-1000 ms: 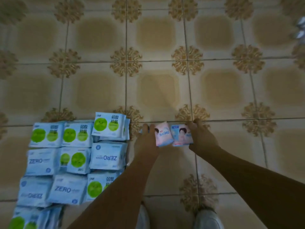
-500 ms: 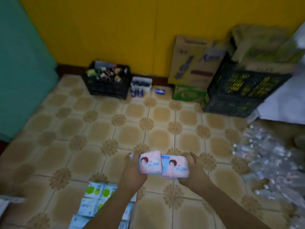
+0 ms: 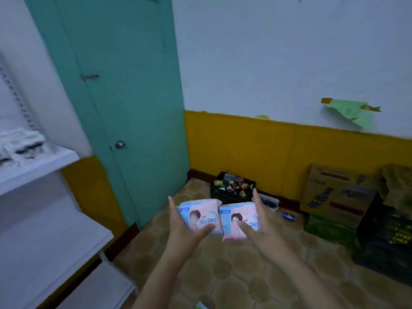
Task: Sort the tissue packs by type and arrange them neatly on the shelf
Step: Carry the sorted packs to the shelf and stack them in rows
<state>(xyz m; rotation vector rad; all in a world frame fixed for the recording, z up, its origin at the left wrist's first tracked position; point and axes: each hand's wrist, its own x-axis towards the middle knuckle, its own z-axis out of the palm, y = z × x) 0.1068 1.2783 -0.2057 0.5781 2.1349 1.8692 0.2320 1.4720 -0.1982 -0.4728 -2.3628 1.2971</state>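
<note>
Two pink-and-blue packs marked 240 are held side by side in front of me, above the floor. My left hand (image 3: pixel 182 228) holds the left pack (image 3: pixel 199 214), thumb across its front and fingers behind. In the same grip, my right hand (image 3: pixel 265 228) holds the right pack (image 3: pixel 239 219). The white shelf (image 3: pixel 44 237) stands at the left, with one board at about hand height and another above it (image 3: pixel 38 168). The packs are well to the right of the shelf.
Blurred white packs (image 3: pixel 20 141) lie on the upper shelf board. A teal door (image 3: pixel 124 103) is ahead. A black crate of small items (image 3: pixel 231 189), cardboard boxes (image 3: pixel 338 192) and a dark crate (image 3: pixel 385 237) stand along the yellow wall at the right.
Both hands lifted the two pink packs from the floor. My view rose from the floor tiles to the door and shelf. The green and blue packs on the floor dropped out of sight.
</note>
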